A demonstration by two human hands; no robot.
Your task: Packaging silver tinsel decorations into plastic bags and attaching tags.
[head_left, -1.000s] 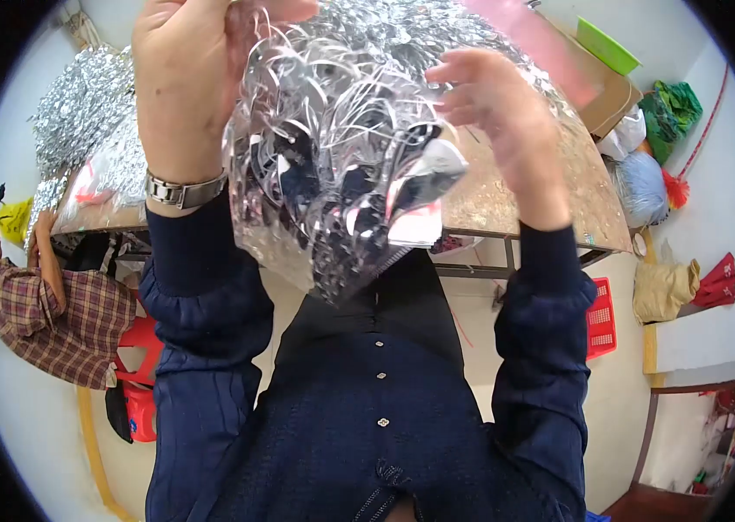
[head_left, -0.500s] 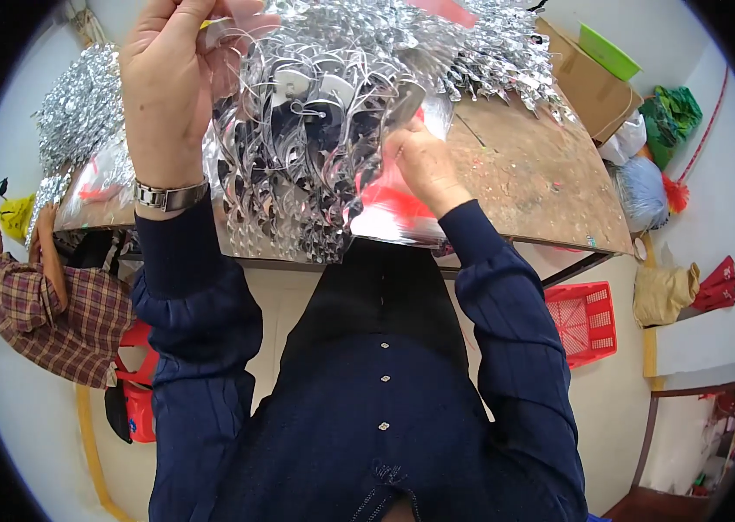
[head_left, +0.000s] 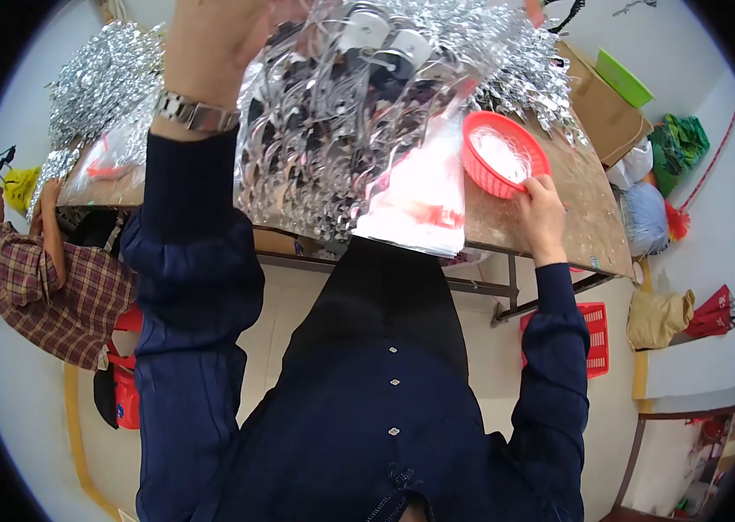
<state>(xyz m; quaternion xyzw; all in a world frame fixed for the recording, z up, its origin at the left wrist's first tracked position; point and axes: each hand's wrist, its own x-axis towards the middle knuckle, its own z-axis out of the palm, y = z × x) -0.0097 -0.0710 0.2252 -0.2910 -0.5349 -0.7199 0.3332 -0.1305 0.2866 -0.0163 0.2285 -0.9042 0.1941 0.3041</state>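
My left hand (head_left: 211,52) is raised at the top of the view and grips a big bunch of shiny silver foil garland (head_left: 341,130) that hangs down in front of me. My right hand (head_left: 541,204) rests on the wooden table (head_left: 576,226), touching the near rim of a round red plastic basket (head_left: 502,157) with white bits inside. A clear plastic bag with red print (head_left: 415,200) lies under the hanging bunch, at the table's front edge.
More silver garland is heaped at the table's left end (head_left: 102,78) and along its back (head_left: 524,78). A person in a plaid shirt (head_left: 46,278) sits at the left. A cardboard box (head_left: 598,104) stands behind the table, a red crate (head_left: 594,335) on the floor.
My right hand let go of the silver bunch and moved down and right to the red basket. My left hand kept the bunch raised.
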